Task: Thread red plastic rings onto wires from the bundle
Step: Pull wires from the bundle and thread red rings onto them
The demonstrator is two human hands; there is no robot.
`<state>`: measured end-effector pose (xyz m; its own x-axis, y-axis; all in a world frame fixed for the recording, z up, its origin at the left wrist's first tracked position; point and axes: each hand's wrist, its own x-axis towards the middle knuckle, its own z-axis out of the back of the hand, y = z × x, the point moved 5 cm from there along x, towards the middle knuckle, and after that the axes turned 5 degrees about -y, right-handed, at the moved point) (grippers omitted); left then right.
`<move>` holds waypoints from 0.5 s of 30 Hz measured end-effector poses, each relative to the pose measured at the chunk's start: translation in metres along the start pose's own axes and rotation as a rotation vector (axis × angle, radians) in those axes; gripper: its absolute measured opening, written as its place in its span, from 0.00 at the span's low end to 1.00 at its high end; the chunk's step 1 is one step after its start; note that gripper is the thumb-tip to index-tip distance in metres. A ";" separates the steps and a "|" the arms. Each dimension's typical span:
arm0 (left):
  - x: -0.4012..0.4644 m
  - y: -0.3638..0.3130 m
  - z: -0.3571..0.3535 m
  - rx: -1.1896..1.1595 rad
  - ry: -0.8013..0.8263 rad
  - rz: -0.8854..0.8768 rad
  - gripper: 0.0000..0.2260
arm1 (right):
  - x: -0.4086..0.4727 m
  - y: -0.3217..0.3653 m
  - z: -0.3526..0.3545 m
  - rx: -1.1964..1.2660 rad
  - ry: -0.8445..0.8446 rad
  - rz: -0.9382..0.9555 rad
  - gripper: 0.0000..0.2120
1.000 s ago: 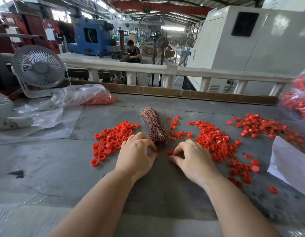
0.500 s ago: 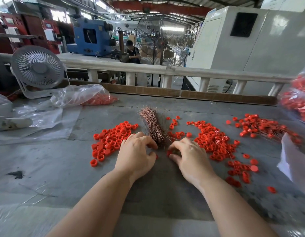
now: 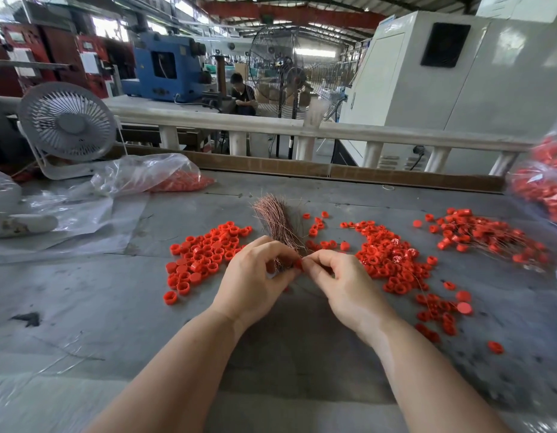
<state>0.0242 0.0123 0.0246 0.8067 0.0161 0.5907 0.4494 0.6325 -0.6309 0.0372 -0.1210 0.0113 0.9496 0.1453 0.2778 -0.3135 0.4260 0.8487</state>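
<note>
Meeting at mid-table, both forearms angling inward: left hand [image 3: 255, 276] curling fingers around the near end of the wire bundle [image 3: 277, 223], right hand [image 3: 342, 282] pinching a red ring [image 3: 299, 263] against it; lying on the grey table [image 3: 83, 292], loose rings [image 3: 202, 254] flanking.

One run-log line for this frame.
step: threading | left hand: at wire bundle | right hand: pinches red ring | loose rings: both sides

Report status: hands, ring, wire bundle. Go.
Left hand pinching at wire bundle base. Right hand pinching one red ring against it. Whether threaded: cannot tell. Nothing in the way.
</note>
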 end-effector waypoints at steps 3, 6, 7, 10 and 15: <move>0.001 0.004 0.001 -0.045 -0.036 0.065 0.06 | 0.001 -0.002 0.002 -0.022 -0.034 -0.006 0.05; 0.002 0.012 0.004 -0.076 -0.100 0.135 0.05 | 0.000 -0.004 0.001 -0.226 -0.033 0.011 0.01; 0.002 0.015 0.005 -0.079 -0.114 0.156 0.05 | -0.001 -0.005 0.000 -0.348 -0.022 0.020 0.02; 0.002 0.019 0.005 -0.076 -0.124 0.179 0.05 | -0.002 -0.008 -0.002 -0.594 0.001 0.041 0.06; 0.001 0.021 0.004 -0.057 -0.132 0.187 0.07 | -0.002 -0.011 -0.007 -0.734 0.017 0.057 0.07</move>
<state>0.0332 0.0292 0.0141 0.8227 0.2323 0.5188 0.3203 0.5647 -0.7606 0.0386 -0.1195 -0.0022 0.9333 0.1963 0.3006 -0.2907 0.9045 0.3121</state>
